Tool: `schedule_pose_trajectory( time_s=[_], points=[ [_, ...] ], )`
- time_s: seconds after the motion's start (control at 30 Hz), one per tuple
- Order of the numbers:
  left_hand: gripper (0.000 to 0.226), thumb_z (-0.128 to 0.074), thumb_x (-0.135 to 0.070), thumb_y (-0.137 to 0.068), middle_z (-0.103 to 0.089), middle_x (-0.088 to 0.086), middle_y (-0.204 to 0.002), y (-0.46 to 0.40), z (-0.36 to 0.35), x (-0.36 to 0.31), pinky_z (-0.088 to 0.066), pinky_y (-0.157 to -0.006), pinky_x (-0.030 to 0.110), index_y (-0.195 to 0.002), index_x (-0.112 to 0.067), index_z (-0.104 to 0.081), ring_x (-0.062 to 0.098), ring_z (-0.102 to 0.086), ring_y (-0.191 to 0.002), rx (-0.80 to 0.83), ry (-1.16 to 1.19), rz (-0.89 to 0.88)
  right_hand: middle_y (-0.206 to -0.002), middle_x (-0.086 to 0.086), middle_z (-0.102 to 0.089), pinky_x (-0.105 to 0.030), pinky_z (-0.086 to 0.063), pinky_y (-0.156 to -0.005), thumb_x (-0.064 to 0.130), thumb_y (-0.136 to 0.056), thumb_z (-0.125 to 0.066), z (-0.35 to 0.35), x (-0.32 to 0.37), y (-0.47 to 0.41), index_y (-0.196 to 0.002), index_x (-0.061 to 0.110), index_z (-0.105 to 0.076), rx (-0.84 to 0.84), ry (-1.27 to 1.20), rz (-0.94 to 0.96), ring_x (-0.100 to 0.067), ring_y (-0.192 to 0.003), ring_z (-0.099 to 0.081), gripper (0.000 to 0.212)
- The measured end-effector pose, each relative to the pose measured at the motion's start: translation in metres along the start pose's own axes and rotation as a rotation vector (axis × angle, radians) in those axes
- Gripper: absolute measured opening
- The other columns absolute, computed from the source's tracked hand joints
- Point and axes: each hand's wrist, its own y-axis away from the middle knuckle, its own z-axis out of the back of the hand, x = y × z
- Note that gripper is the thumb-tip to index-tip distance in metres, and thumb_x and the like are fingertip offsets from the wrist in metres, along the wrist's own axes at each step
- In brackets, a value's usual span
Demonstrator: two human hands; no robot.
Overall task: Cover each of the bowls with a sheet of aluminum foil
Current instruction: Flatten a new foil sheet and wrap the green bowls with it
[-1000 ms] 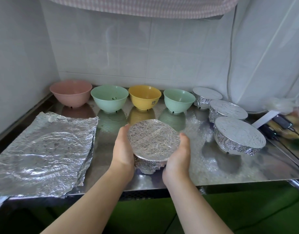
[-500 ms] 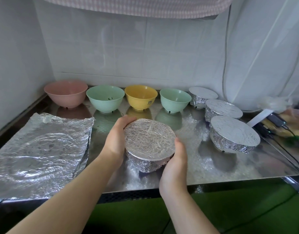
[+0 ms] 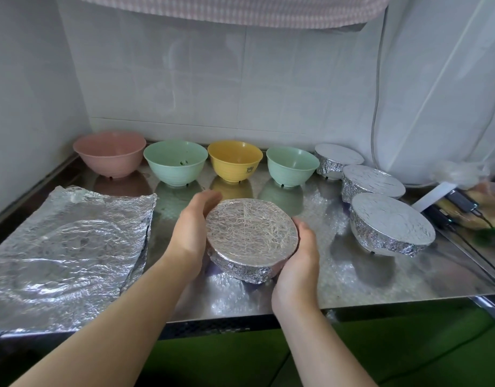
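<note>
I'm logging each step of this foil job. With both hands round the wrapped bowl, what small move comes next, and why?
Probably set the wrapped bowl, held by the left hand and right hand, beside the three covered bowls; its foil looks snug, and four bowls remain uncovered.

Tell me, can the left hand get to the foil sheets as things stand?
Probably yes, once it lets go. The left hand is cupped against the foil-covered bowl, which the right hand also holds. The foil sheets lie flat just to its left, with only bare counter between.

Crinkled shiny foil sheets (image 3: 70, 252) — glossy steel counter (image 3: 352, 277) — matt plastic bowls (image 3: 235, 160), glazed wall tiles (image 3: 240, 79).
</note>
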Motion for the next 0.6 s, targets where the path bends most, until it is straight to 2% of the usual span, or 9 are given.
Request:
schedule_pose_trajectory(
  time_s=[0.03, 0.1, 0.23, 0.3, 0.37, 0.4, 0.47, 0.53, 0.6],
  points=[
    [0.051, -0.059, -0.052, -0.089, -0.077, 0.006, -0.122, 0.001, -0.002, 0.001, -0.048, -0.112, 0.054, -0.123, -0.019, -0.076, 0.027, -0.073, -0.115, 0.029, 0.012, 0.03, -0.125, 0.006, -0.076, -0.06, -0.048, -0.112, 0.069, -0.086, -0.052, -0.002, -0.004, 0.002, -0.127, 0.038, -0.072, -0.01, -0.021, -0.001, -0.023, -0.122, -0.069, 0.055],
    [0.054, -0.062, -0.054, -0.083, -0.077, 0.015, -0.118, 0.005, -0.005, 0.007, -0.05, -0.109, 0.058, -0.119, -0.017, -0.078, 0.035, -0.074, -0.11, 0.055, 0.055, 0.086, -0.121, 0.005, -0.078, -0.054, -0.051, -0.109, 0.065, -0.091, -0.051, -0.005, -0.006, 0.004, -0.126, 0.032, -0.073, -0.051, -0.065, -0.005, -0.02, -0.119, -0.071, 0.052],
    [0.051, -0.053, -0.049, -0.098, -0.075, 0.02, -0.119, 0.008, -0.008, 0.015, -0.049, -0.11, 0.059, -0.122, -0.01, -0.076, 0.04, -0.073, -0.111, 0.004, 0.106, 0.097, -0.105, 0.004, -0.082, -0.039, -0.057, -0.087, 0.043, -0.11, -0.044, -0.007, 0.001, 0.002, -0.115, 0.024, -0.075, -0.068, -0.114, -0.049, -0.017, -0.103, -0.077, 0.037],
    [0.059, -0.056, -0.056, -0.09, -0.072, 0.025, -0.123, 0.013, -0.01, 0.016, -0.05, -0.101, 0.06, -0.121, -0.01, -0.075, 0.046, -0.07, -0.112, -0.048, 0.128, 0.095, -0.108, 0.001, -0.082, -0.042, -0.057, -0.092, 0.042, -0.11, -0.043, -0.008, 0.0, 0.0, -0.117, 0.022, -0.076, -0.079, -0.127, -0.057, -0.021, -0.107, -0.076, 0.039],
    [0.065, -0.056, -0.062, -0.083, -0.073, 0.022, -0.122, 0.017, -0.012, 0.019, -0.052, -0.084, 0.053, -0.119, -0.011, -0.075, 0.044, -0.073, -0.104, -0.099, 0.159, 0.112, -0.112, -0.003, -0.081, -0.047, -0.056, -0.102, 0.044, -0.109, -0.044, -0.011, -0.002, -0.001, -0.12, 0.019, -0.075, -0.088, -0.164, -0.057, -0.026, -0.113, -0.074, 0.041],
    [0.064, -0.053, -0.062, -0.086, -0.075, 0.019, -0.119, 0.017, -0.014, 0.021, -0.053, -0.074, 0.045, -0.119, -0.01, -0.074, 0.04, -0.073, -0.095, -0.113, 0.179, 0.115, -0.113, -0.003, -0.081, -0.048, -0.055, -0.105, 0.044, -0.108, -0.045, -0.012, -0.002, -0.001, -0.121, 0.019, -0.075, -0.097, -0.18, -0.059, -0.027, -0.114, -0.074, 0.042],
    [0.059, -0.047, -0.057, -0.095, -0.073, 0.013, -0.107, 0.018, -0.016, 0.025, -0.047, -0.053, 0.03, -0.115, -0.008, -0.072, 0.032, -0.065, -0.083, -0.105, 0.232, 0.125, -0.112, -0.003, -0.081, -0.045, -0.056, -0.101, 0.044, -0.108, -0.046, -0.013, 0.0, -0.002, -0.119, 0.018, -0.076, -0.099, -0.217, -0.071, -0.027, -0.113, -0.074, 0.041],
    [0.055, -0.043, -0.055, -0.099, -0.071, 0.012, -0.103, 0.019, -0.018, 0.027, -0.041, -0.048, 0.026, -0.114, -0.011, -0.073, 0.03, -0.063, -0.079, -0.101, 0.263, 0.115, -0.106, -0.003, -0.082, -0.04, -0.056, -0.091, 0.043, -0.109, -0.045, -0.012, 0.003, -0.002, -0.113, 0.018, -0.077, -0.091, -0.24, -0.088, -0.026, -0.109, -0.075, 0.041],
    [0.056, -0.04, -0.052, -0.104, -0.076, 0.011, -0.11, 0.021, -0.019, 0.027, -0.047, -0.056, 0.03, -0.122, -0.01, -0.073, 0.031, -0.07, -0.086, -0.095, 0.317, 0.102, -0.103, -0.003, -0.082, -0.037, -0.055, -0.087, 0.042, -0.109, -0.044, -0.01, 0.004, -0.003, -0.107, 0.019, -0.077, -0.082, -0.249, -0.104, -0.027, -0.107, -0.075, 0.041]
  ],
)
